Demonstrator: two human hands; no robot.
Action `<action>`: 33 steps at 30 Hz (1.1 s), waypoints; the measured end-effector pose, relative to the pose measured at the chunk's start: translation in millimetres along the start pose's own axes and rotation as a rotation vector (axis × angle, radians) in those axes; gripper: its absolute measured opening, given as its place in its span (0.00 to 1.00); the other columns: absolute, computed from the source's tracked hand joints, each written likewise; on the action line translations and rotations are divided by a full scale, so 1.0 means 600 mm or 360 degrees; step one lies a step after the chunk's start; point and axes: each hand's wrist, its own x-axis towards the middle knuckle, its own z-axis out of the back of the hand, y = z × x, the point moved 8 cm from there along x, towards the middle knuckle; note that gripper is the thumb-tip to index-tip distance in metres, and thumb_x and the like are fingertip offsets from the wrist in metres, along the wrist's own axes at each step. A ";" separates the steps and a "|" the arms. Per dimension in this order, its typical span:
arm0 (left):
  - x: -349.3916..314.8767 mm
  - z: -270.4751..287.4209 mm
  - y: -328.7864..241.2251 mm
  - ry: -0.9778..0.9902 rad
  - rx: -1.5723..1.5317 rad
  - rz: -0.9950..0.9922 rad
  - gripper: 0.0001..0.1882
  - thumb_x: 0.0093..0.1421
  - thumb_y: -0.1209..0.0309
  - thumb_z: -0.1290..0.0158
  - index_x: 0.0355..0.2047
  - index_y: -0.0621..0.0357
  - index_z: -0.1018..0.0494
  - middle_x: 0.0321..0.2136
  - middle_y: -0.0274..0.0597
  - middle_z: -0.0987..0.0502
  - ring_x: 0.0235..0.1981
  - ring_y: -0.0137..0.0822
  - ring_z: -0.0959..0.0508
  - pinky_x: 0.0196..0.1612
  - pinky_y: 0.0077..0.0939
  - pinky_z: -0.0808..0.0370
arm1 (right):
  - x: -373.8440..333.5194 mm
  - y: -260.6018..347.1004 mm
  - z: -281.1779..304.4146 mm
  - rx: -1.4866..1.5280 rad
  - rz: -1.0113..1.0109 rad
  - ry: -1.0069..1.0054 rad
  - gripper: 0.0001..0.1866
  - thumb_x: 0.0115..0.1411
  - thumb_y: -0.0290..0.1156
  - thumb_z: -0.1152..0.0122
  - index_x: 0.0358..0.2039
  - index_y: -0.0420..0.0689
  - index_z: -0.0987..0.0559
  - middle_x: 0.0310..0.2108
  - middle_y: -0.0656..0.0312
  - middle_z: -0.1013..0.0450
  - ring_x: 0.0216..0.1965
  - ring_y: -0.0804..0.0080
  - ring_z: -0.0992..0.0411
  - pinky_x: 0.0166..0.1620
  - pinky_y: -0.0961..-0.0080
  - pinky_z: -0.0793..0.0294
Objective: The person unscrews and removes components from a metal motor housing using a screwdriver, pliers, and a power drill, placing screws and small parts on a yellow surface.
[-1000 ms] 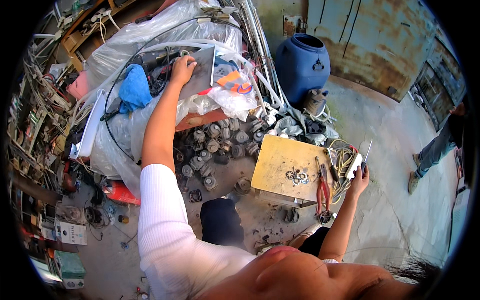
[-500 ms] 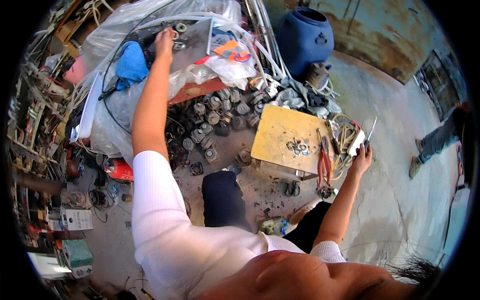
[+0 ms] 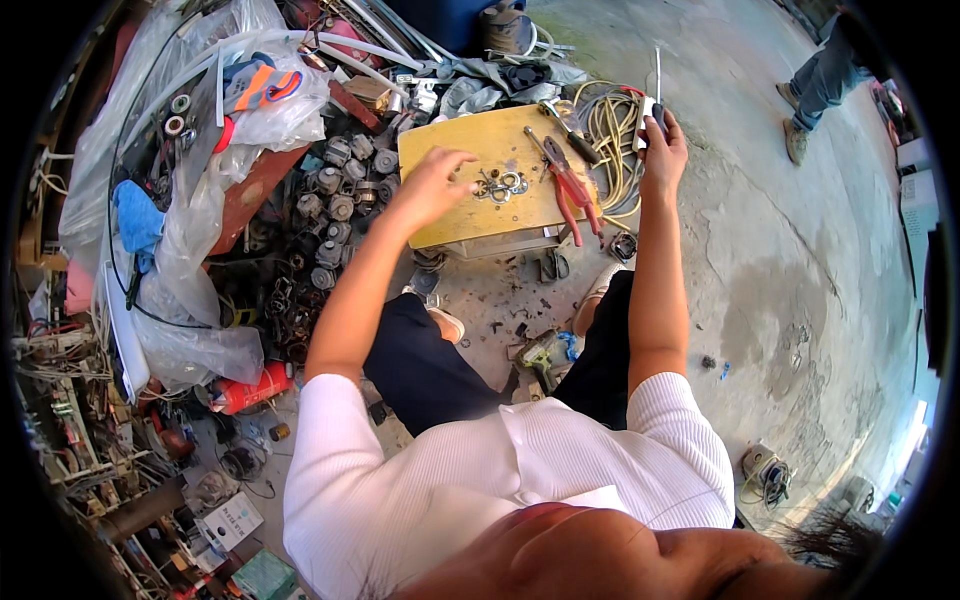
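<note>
My left hand (image 3: 436, 190) hovers over the left side of a yellow-topped low table (image 3: 437, 140). Its fingers are apart, and I see nothing between them. Just right of its fingertips lies a small cluster of metal rings and washers (image 3: 500, 187). In my right hand (image 3: 664, 155), beyond the table's right edge, is a screwdriver (image 3: 658, 75) with its shaft pointing up and away. A white block-like piece (image 3: 645, 124) shows beside that hand; whether I touch it, I cannot tell. Red-handled pliers (image 3: 568, 185) and a hammer-like tool (image 3: 572, 132) rest on the table's right part.
Many small motor-like parts (image 3: 340, 205) are heaped left of the table. Coiled cable (image 3: 615, 140) lies along its right side. A green power drill (image 3: 541, 362) is on the floor between my feet. Plastic sheeting and a blue cloth (image 3: 140, 222) are farther left. Another person's legs (image 3: 822, 75) show far right.
My left hand has come back from the cluttered, plastic-covered surface at the far left to above the yellow table. The view has swung right. My right hand still holds the screwdriver.
</note>
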 end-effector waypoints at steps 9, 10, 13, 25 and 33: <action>0.046 -0.083 0.014 -0.0111 -0.0136 0.0092 0.28 0.57 0.55 0.39 0.55 0.52 0.28 0.51 0.45 0.29 0.51 0.42 0.26 0.52 0.34 0.28 | -0.031 -0.019 -0.048 -0.0340 0.0096 0.0389 0.23 0.63 0.32 0.41 0.56 0.38 0.28 0.34 0.61 0.25 0.32 0.78 0.27 0.39 0.80 0.28; 0.046 -0.091 0.021 -0.0081 -0.0493 0.0150 0.28 0.60 0.55 0.42 0.57 0.53 0.31 0.50 0.44 0.28 0.50 0.41 0.26 0.52 0.34 0.28 | -0.044 -0.020 -0.067 -0.0392 0.0145 0.0491 0.23 0.63 0.33 0.41 0.56 0.38 0.28 0.34 0.61 0.25 0.32 0.78 0.27 0.40 0.80 0.27; 0.044 -0.127 0.023 0.0022 -0.1711 0.0396 0.27 0.66 0.55 0.49 0.60 0.54 0.36 0.49 0.43 0.27 0.49 0.38 0.25 0.52 0.36 0.27 | -0.122 -0.029 -0.120 -0.0657 0.0330 0.0742 0.20 0.63 0.33 0.43 0.54 0.40 0.26 0.38 0.55 0.22 0.38 0.70 0.25 0.45 0.74 0.27; -0.004 -0.151 0.112 -0.0150 -0.3324 0.0696 0.08 0.70 0.66 0.56 0.42 0.54 0.31 0.38 0.36 0.26 0.40 0.32 0.23 0.53 0.49 0.28 | -0.194 -0.007 -0.144 -0.2064 0.0966 0.0638 0.16 0.51 0.42 0.34 0.37 0.47 0.20 0.32 0.56 0.25 0.38 0.55 0.25 0.41 0.61 0.27; -0.022 -0.084 0.137 -0.0339 -0.3467 0.0600 0.06 0.69 0.68 0.54 0.41 0.53 0.29 0.35 0.34 0.25 0.38 0.30 0.23 0.54 0.46 0.29 | -0.183 -0.012 -0.138 -0.1991 0.0837 0.0364 0.12 0.56 0.41 0.38 0.36 0.49 0.17 0.34 0.60 0.23 0.37 0.58 0.24 0.40 0.64 0.25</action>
